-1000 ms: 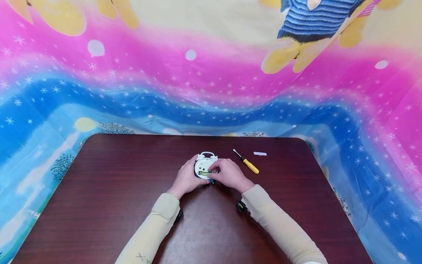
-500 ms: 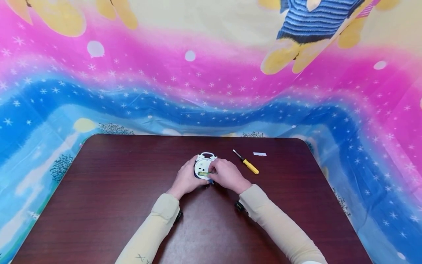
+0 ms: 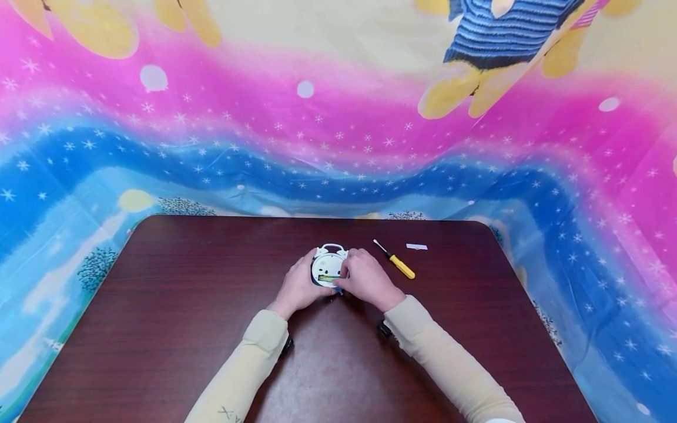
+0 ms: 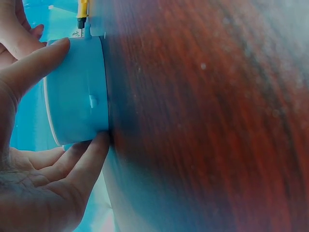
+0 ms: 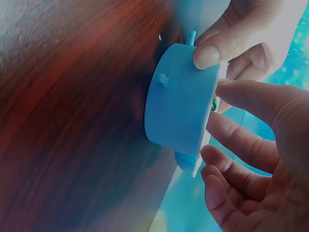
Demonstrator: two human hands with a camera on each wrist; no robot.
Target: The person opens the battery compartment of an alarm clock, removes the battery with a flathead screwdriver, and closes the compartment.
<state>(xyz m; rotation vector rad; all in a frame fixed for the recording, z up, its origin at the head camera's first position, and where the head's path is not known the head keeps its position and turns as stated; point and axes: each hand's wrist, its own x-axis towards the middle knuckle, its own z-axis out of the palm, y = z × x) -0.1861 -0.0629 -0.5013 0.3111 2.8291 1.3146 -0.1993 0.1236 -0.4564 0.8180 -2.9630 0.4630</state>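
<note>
A small twin-bell alarm clock (image 3: 324,262) lies face down on the table, its white back up and its handle pointing away from me. In the wrist views its casing (image 5: 181,101) looks blue. My left hand (image 3: 297,286) grips the casing from the left, thumb on the near side and fingers round the far side. A green-and-yellow battery (image 3: 326,278) shows in the slot in the back. My right hand (image 3: 369,280) is at the slot's right end, thumb and index finger pinching about the battery, whose green edge (image 5: 214,103) shows between them. The other fingers curl beside the casing.
A yellow-handled screwdriver (image 3: 403,267) lies to the right of the clock, tip pointing away. Beyond it lies a small white strip with a tab (image 3: 416,247). The dark wooden table (image 3: 211,282) meets a patterned cloth backdrop (image 3: 296,194) at its far edge.
My right hand's fingers have shifted slightly over the slot and now sit a little further right, baring more of the battery. The left hand and the clock stay where they were.
</note>
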